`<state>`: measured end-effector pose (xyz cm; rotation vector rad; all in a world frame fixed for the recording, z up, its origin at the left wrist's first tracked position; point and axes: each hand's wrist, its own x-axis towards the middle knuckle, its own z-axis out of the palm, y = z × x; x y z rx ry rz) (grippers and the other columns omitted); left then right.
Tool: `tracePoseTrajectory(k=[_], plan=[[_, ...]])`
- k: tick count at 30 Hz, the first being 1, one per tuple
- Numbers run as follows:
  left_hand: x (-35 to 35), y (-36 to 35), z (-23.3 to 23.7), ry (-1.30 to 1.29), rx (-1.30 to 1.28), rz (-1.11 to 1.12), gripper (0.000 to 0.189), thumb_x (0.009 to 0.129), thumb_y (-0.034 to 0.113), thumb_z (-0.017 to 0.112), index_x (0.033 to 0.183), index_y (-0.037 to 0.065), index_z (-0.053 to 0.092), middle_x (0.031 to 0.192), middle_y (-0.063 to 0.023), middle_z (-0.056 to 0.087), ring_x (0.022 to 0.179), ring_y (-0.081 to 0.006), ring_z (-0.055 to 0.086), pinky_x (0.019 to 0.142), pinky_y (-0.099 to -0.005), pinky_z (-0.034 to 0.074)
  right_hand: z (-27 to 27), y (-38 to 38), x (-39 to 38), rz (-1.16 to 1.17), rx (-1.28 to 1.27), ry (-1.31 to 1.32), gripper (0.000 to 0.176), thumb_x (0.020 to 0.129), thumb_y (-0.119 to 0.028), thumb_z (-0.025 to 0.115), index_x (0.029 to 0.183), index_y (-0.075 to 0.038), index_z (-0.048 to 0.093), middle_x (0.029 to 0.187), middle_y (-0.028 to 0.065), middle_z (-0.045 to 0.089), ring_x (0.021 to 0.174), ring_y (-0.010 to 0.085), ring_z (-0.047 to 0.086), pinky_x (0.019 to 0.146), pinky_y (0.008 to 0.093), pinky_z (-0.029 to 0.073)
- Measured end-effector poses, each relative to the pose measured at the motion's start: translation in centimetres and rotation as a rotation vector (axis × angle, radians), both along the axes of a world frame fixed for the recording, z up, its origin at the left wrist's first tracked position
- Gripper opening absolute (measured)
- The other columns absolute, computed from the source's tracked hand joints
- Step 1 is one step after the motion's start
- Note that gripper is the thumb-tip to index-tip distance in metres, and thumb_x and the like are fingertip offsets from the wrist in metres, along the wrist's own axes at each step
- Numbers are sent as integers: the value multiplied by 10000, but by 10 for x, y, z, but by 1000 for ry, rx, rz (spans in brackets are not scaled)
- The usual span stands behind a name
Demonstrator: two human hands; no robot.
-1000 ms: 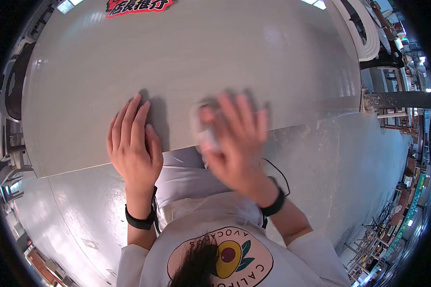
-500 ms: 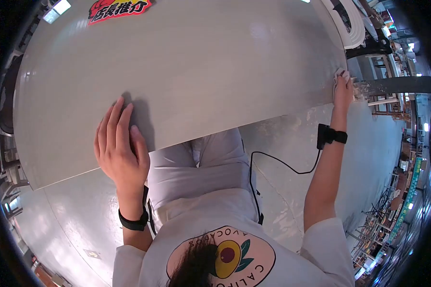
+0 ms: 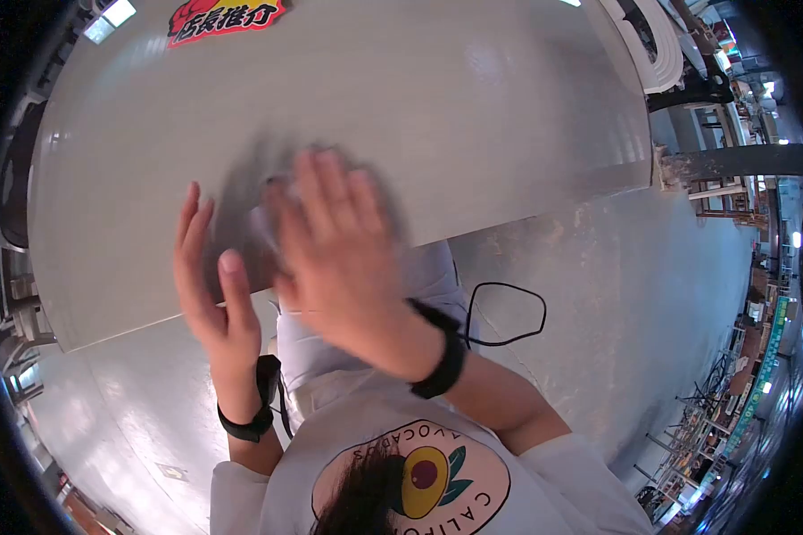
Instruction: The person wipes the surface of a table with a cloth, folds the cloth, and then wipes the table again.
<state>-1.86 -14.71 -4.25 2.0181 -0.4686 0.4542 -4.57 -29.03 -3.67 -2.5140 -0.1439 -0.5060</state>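
My right hand (image 3: 343,254), smeared by motion, is over the table's near edge with its back toward me. A pale scrap of cloth (image 3: 260,227) shows past its thumb side, mostly hidden beneath the hand. Just to the left is my left hand (image 3: 212,272), turned on its side, thumb and fingers apart and nothing in it. Under both hands lies the smooth grey tabletop (image 3: 473,125).
A red and yellow sign with black characters (image 3: 226,22) lies at the table's far left. White curved trim (image 3: 660,53) and a dark bar (image 3: 736,160) are at the right. A black cable (image 3: 542,312) loops from my right side.
My right hand has swept from the table's right edge to the middle, beside my left hand, bringing the cloth along. My left hand has rolled from palm down onto its side.
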Motion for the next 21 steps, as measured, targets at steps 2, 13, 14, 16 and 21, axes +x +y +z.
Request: tracePoseTrajectory(k=[2,13,14,16,21], plan=[[-6,4,9,-1,-55,3,403,979,216,471,1287,-40,512,1416,-247,445,1329,-352,423,1089,-446,325,-4,35,4,58,117,-42,551,783,-248,632,1269,-12,525,1370,265,453,1302,420,408,1074,545,295],[-13,-23,13,17,391,-90,469,900,236,578,1292,-16,523,1358,-210,507,1244,-407,479,1089,-487,329,16,-54,-19,145,-3,146,819,727,-334,740,1397,-1,407,1517,265,238,1417,479,157,1122,585,199],[-12,-22,14,8,478,-82,439,903,225,574,1276,-4,544,1353,-196,515,1238,-403,484,1089,-490,328,15,-70,-25,75,-17,133,848,713,-355,774,1409,-37,409,1523,256,233,1418,485,145,1120,593,192],[-9,-14,16,-4,560,-13,338,918,154,549,1232,40,603,1334,-161,536,1233,-371,497,1079,-467,349,2,-101,-37,-108,-33,44,696,792,-341,752,1380,-91,476,1528,212,272,1421,462,173,1114,569,224],[21,112,-9,311,277,394,340,1025,189,429,1305,40,551,1350,-149,531,1210,-280,539,1000,-372,439,-28,-155,-60,-563,14,-38,505,901,-356,618,1329,-102,532,1496,214,322,1417,467,156,1121,593,173]])
